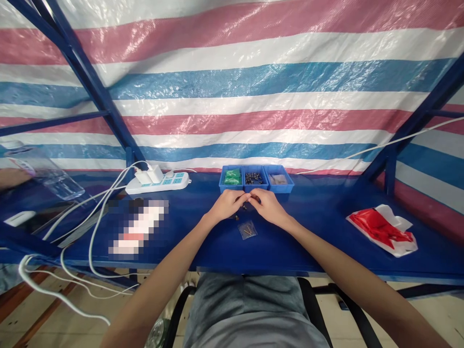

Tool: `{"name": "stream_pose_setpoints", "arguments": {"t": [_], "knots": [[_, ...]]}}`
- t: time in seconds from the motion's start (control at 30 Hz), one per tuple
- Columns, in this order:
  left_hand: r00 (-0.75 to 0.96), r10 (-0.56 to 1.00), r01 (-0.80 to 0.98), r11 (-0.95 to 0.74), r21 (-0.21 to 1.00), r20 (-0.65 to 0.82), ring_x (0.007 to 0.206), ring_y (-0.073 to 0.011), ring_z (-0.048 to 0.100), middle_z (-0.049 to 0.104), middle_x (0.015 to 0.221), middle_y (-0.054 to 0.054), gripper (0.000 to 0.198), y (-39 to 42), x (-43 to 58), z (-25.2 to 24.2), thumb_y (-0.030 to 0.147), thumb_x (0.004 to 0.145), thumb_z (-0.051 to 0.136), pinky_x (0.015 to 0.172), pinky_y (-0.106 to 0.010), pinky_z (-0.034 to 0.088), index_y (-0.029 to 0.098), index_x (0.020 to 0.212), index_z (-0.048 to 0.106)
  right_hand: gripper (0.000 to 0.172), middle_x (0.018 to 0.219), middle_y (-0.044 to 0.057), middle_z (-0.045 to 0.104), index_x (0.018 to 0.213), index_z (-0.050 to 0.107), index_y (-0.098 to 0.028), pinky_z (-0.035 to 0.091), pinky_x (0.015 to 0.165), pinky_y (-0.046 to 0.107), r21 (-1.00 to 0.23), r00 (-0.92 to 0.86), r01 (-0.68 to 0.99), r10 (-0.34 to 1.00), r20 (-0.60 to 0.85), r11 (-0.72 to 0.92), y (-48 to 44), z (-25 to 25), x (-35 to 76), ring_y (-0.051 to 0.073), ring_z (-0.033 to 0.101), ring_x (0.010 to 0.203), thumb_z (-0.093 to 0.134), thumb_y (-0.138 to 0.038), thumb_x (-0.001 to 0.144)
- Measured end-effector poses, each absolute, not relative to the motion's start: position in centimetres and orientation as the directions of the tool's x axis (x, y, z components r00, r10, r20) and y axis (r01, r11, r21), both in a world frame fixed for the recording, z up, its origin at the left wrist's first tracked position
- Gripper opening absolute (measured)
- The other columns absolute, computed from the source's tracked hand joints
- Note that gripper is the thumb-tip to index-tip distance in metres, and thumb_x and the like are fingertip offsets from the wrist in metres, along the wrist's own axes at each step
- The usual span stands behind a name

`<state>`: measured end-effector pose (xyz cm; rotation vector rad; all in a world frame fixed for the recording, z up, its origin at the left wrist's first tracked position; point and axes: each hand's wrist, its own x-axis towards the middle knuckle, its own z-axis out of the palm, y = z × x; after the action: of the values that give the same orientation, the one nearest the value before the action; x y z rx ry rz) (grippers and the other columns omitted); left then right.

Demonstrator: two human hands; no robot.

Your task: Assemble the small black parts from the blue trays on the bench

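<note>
My left hand (227, 204) and my right hand (267, 205) meet over the blue table (311, 232), fingers curled and pinched together on a small part that I cannot make out. Just behind them stand three small blue bins (256, 179): the left one with green pieces, the middle one with dark small parts, the right one with pale parts. A small clear bag (248, 229) with a few brass-coloured pieces lies on the table just in front of my hands. A few tiny dark parts (237, 217) lie beside it.
A white power strip (159, 182) with plugged chargers and white cables (97, 217) sits at the back left. A clear water bottle (47, 171) lies at far left. A red and white plastic bag (382, 228) rests at right. Blue frame posts stand on both sides.
</note>
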<state>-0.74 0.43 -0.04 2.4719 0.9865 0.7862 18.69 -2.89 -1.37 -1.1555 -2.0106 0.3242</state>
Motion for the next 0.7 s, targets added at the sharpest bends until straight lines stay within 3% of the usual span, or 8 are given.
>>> {"name": "stream_pose_setpoints", "arguments": {"t": [0.13,0.3,0.47,0.7], "knots": [[0.585,0.717,0.488,-0.685,0.541,0.38,0.062,-0.0124,0.058,0.064,0.065,0.0,0.048,0.4,-0.7,0.0,0.045,0.105,0.04,0.064,-0.026,0.041,0.017,0.071,0.061,0.025,0.074,0.002,0.063,0.074,0.055,-0.02,0.036,0.063,0.028,-0.553,-0.283,0.643,0.836,0.471,0.529,-3.2,-1.2,18.5,0.015,0.055,0.065,0.053,-0.025,0.098],[0.565,0.701,0.451,-0.705,0.548,0.436,0.06,-0.0101,0.054,0.065,0.075,0.002,0.02,0.4,-0.8,-0.4,0.03,0.098,0.051,0.062,-0.023,0.042,0.019,0.103,0.067,0.024,0.067,0.0,0.06,0.076,0.058,-0.02,0.035,0.061,0.028,-0.606,-0.249,0.62,0.857,0.451,0.499,-3.1,-1.0,18.5,0.015,0.054,0.061,0.052,-0.029,0.098],[0.572,0.666,0.453,-0.743,0.493,0.479,0.066,-0.0101,0.054,0.064,0.088,0.001,0.021,0.9,-0.8,-0.9,0.032,0.092,0.062,0.064,-0.023,0.044,0.02,0.108,0.066,0.023,0.061,-0.002,0.058,0.077,0.057,-0.02,0.036,0.06,0.027,-0.677,-0.228,0.585,0.891,0.392,0.447,-3.1,-1.0,18.5,0.015,0.056,0.057,0.053,-0.029,0.097],[0.639,0.619,0.52,-0.785,0.337,0.457,0.077,-0.0142,0.061,0.066,0.095,-0.003,0.02,1.0,-1.3,-0.9,0.034,0.101,0.052,0.069,-0.025,0.045,0.02,0.108,0.065,0.026,0.076,0.002,0.063,0.078,0.054,-0.021,0.036,0.065,0.027,-0.548,-0.294,0.674,0.86,0.416,0.495,-3.0,-1.7,18.4,0.016,0.058,0.069,0.045,-0.025,0.102]]}}
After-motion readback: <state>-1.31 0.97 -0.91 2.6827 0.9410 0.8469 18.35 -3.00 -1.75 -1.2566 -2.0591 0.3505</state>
